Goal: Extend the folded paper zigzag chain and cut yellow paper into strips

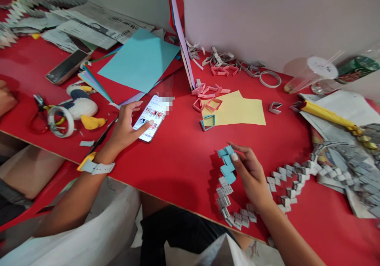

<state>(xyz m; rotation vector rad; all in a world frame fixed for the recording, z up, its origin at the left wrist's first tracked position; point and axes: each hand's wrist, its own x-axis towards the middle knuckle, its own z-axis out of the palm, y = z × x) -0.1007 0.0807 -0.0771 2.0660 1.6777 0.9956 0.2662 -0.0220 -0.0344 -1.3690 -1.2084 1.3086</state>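
A zigzag chain of folded light-blue and newsprint paper [228, 167], lying near the front edge of a smooth red table [178, 159], is pinched at its blue end by the right hand [252, 175]. The left hand [126, 125] is spread, thumb and fingers apart, over a lit rectangular smartphone [151, 119]. The links are best held lightly, so that folds are not crushed. Yellow paper [252, 111] is laid beyond; the table is backed by a pale lilac wall [267, 20].

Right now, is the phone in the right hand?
No, the right hand holds the paper chain by its blue end, while the phone is by the left hand.
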